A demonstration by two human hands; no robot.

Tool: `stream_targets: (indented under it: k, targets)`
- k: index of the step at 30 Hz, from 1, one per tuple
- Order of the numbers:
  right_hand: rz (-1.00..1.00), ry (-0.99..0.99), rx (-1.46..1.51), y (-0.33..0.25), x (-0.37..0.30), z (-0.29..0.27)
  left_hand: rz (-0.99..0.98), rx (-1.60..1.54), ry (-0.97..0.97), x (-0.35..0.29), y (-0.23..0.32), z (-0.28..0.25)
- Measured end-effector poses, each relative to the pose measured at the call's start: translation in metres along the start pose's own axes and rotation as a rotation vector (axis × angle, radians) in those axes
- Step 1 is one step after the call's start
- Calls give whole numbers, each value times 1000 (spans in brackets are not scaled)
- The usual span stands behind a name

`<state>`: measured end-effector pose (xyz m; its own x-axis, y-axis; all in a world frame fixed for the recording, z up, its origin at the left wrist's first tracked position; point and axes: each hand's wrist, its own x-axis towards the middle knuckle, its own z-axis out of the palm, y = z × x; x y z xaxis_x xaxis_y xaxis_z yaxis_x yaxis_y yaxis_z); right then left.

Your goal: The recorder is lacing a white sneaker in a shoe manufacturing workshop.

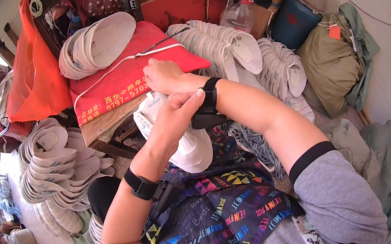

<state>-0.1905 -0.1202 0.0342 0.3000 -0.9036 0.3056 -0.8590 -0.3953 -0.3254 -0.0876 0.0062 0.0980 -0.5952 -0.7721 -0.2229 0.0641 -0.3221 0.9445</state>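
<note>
My left hand reaches across to my right wrist, its thumb and fingers at the edge of the black wrist strap there. A dark box-shaped device hangs from that strap. My right hand is curled closed just above the front of a red printed bag; its fingertips are mostly hidden. Beneath my left hand and forearm, a white shoe shows in part over my lap. My left wrist wears another black strap.
Nested pale shoe uppers lie on the red bag, with more rows to its right. Further stacks stand at left on the floor. An orange-red bag hangs beside the wooden bench. Grey-blue laces lie near my right arm.
</note>
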Motion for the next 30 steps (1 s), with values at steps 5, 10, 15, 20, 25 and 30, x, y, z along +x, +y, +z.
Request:
stream_targets:
  k: [5,10,15,20,25,30]
  targets:
    - [-174,-60,-266,-16,0,-11,-37,87,94,6,3,-8]
    - [-104,-236,-541,-26,-2,-30,-14,-351,77,5,2,-27]
    - [288,-207,54,-3,-10,-23,-11,-406,-9,7,-18,-35]
    - [683,-82,1224,8,8,-34,76,-108,-112,1,-19,-6]
    - [899,139,1966,11,15,-46,151,133,-166,8,-8,-8]
    - [921,322,1902,15,5,-33,216,369,-188,20,-2,-24]
